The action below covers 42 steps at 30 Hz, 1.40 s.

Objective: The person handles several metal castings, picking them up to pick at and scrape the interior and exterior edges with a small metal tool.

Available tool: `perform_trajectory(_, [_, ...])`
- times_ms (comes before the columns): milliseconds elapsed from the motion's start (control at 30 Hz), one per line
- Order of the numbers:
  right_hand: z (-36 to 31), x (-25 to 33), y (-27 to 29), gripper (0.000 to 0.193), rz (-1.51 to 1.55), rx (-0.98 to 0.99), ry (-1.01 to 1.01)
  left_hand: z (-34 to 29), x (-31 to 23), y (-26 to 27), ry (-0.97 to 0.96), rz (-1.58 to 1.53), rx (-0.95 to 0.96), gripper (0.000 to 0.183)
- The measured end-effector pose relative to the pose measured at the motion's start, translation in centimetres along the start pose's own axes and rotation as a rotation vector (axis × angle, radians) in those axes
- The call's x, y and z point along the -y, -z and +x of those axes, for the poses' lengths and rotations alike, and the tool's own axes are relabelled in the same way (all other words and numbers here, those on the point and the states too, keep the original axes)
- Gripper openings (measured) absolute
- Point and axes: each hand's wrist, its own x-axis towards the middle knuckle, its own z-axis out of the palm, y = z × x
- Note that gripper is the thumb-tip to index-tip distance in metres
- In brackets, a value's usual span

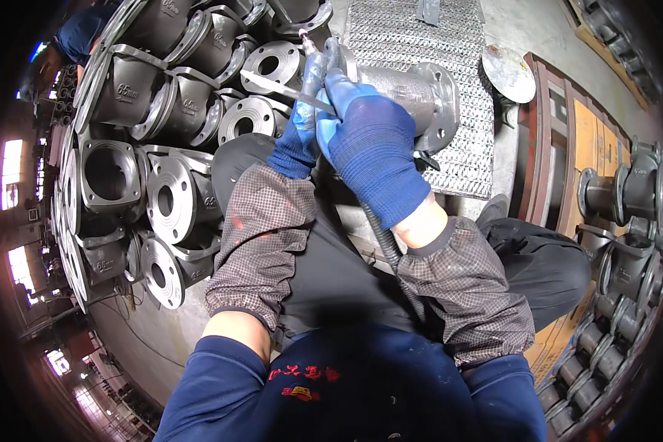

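My right hand (361, 110), in a blue coated glove, is closed. A flat, pale metal strip (278, 86) with a tapered end sticks out leftward from its fingers. Close beside it, my gloved left hand (308, 103) is closed round a slim tool whose narrow tip (304, 37) points away from me; most of it is hidden. A grey cast-metal valve body (401, 90) lies on its side by my right hand, its round flange (442, 108) facing right. Below my right wrist runs a dark ribbed hose (384, 239).
The valve body rests on a ridged metal bench top (464, 158). Stacked flanged castings (171, 199) crowd my left side. A round metal plate (508, 74) and a reddish metal frame (541, 132) stand right of the bench; more castings (630, 265) lie farther right. A person (85, 33) bends at far left.
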Motion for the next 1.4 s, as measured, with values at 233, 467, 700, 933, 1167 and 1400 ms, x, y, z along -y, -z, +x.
perform_trajectory(233, [-2.6,-6.3,2.7,0.028,0.698,0.059,-0.11,-0.6,-1.3,-3.1,0.015,0.372,-0.095,0.046])
perform_trajectory(467, [-2.0,-9.0,6.3,0.039,0.192,0.125,-0.131,-0.7,0.6,1.9,-0.3,0.671,-0.024,0.039])
perform_trajectory(700, [-0.3,-9.4,5.6,0.027,-0.111,0.133,0.225,-0.3,1.8,2.6,-0.776,1.078,0.143,0.038])
perform_trajectory(933, [1.5,-8.3,5.6,0.018,-0.57,0.151,0.437,-0.5,0.7,1.4,-0.782,1.127,0.11,0.038])
perform_trajectory(1167, [1.9,-7.6,5.5,0.011,-0.692,0.107,0.584,-0.5,0.1,0.8,-0.786,1.192,0.118,0.037])
perform_trajectory(1400, [3.2,-6.3,6.9,0.011,-0.703,0.336,0.408,-0.5,0.2,0.8,-0.692,1.135,0.11,0.034])
